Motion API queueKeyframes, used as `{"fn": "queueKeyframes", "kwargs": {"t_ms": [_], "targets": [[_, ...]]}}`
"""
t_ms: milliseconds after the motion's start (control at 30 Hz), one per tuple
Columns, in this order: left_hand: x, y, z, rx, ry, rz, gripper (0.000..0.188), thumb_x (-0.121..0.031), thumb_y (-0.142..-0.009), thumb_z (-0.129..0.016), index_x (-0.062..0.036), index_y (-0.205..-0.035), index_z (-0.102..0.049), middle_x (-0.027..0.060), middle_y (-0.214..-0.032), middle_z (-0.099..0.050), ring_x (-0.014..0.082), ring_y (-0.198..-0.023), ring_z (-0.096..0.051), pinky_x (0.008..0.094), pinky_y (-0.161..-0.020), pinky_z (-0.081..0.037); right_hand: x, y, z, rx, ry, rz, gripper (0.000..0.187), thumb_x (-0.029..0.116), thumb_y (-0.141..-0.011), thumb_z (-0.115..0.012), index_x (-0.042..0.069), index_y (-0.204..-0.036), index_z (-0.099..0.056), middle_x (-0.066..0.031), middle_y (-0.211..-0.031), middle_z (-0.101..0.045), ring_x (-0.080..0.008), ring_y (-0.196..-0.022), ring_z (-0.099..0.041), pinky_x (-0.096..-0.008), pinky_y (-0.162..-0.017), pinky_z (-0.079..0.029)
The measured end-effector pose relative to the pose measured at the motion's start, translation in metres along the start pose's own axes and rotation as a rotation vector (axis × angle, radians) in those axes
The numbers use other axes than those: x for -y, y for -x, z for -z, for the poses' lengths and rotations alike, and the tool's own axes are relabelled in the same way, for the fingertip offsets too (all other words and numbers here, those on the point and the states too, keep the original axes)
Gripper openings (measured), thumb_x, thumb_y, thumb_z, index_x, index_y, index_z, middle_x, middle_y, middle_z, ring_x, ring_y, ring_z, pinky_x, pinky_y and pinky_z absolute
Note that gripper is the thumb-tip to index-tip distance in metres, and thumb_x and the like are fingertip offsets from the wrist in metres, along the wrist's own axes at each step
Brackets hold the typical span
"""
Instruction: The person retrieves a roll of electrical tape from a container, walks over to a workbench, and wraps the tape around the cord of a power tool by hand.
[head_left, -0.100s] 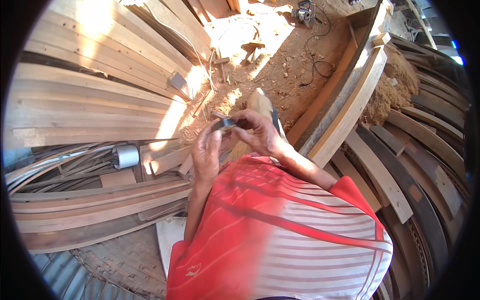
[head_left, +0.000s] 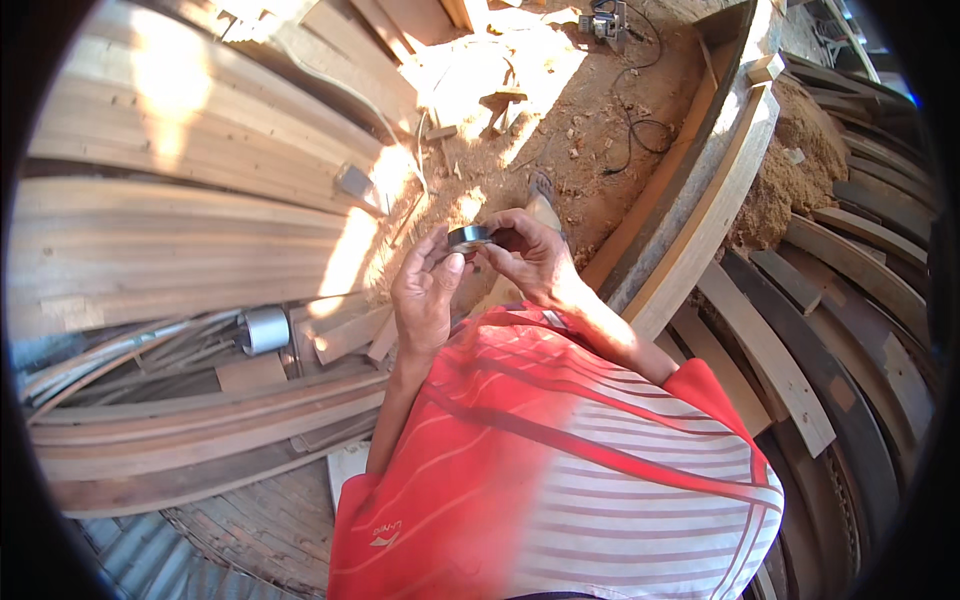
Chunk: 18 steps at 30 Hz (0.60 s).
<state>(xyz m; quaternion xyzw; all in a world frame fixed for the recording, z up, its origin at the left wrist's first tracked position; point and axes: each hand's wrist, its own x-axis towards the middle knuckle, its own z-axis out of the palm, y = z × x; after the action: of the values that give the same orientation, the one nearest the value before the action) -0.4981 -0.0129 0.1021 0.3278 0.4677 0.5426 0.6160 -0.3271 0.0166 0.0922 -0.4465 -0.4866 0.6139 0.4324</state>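
Note:
In front of my chest I hold a small roll of black tape [head_left: 468, 236] between both hands. Its shiny dark side faces up, and a paler underside shows beneath it. My left hand [head_left: 425, 285] pinches the roll from the left, the thumb raised near its lower edge. At the other side, the fingers and thumb of my right hand [head_left: 530, 258] close on its right end. Whether a loose end of the tape is pulled out is too small to tell.
Long wooden boards [head_left: 190, 240] lie stacked on my left, with a white cylinder [head_left: 265, 330] below them. To the right stand a long beam [head_left: 700, 210] and many curved planks [head_left: 840, 370]. A corded power tool [head_left: 604, 24] sits on the sawdust-strewn floor [head_left: 580, 120] ahead.
The roll has turned so that more of its shiny side shows, and it sits slightly further right and higher. My view has shifted a little, and a foot now shows ahead.

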Motion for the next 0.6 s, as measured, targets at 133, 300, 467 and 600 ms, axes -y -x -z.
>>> {"fn": "queueKeyframes", "kwargs": {"t_ms": [133,300,467,600], "targets": [[0.002,-0.088,-0.080,0.102,-0.065,0.021,0.041,-0.012,-0.098,-0.068,0.0044,-0.130,-0.051,0.0143,-0.120,-0.064,0.0189,-0.108,-0.065,0.0321,-0.090,-0.059,0.004,-0.050,0.093,-0.132,0.024,0.077,0.025,0.002,-0.094,-0.069,0.001,-0.117,-0.061,-0.0053,-0.102,-0.067,-0.0123,-0.093,-0.068,-0.0264,-0.084,-0.055],[0.017,-0.193,-0.187,0.248,-0.218,0.154,0.032,-0.015,-0.098,-0.069,0.0023,-0.122,-0.056,0.0130,-0.113,-0.068,0.0179,-0.106,-0.067,0.0308,-0.088,-0.060,0.043,-0.105,0.227,-0.213,0.393,0.325,0.036,-0.005,-0.083,-0.072,0.004,-0.116,-0.062,-0.0115,-0.105,-0.063,-0.0239,-0.093,-0.065,-0.0352,-0.078,-0.056],[0.028,-0.296,-0.278,0.478,-0.237,0.331,0.025,-0.015,-0.099,-0.066,0.0005,-0.117,-0.060,0.0116,-0.111,-0.069,0.0223,-0.101,-0.071,0.0333,-0.086,-0.062,0.084,-0.139,0.333,-0.330,0.477,0.356,0.035,-0.005,-0.083,-0.073,0.004,-0.115,-0.063,-0.0145,-0.108,-0.064,-0.0320,-0.094,-0.068,-0.0377,-0.077,-0.058],[0.036,-0.354,-0.342,0.547,-0.256,0.369,0.022,-0.015,-0.098,-0.069,0.0022,-0.112,-0.065,0.0119,-0.105,-0.071,0.0193,-0.093,-0.072,0.0320,-0.085,-0.062,0.102,-0.158,0.385,-0.487,0.625,0.352,0.031,-0.004,-0.085,-0.073,0.004,-0.114,-0.064,-0.0146,-0.108,-0.065,-0.0303,-0.091,-0.069,-0.0371,-0.074,-0.058]]}}
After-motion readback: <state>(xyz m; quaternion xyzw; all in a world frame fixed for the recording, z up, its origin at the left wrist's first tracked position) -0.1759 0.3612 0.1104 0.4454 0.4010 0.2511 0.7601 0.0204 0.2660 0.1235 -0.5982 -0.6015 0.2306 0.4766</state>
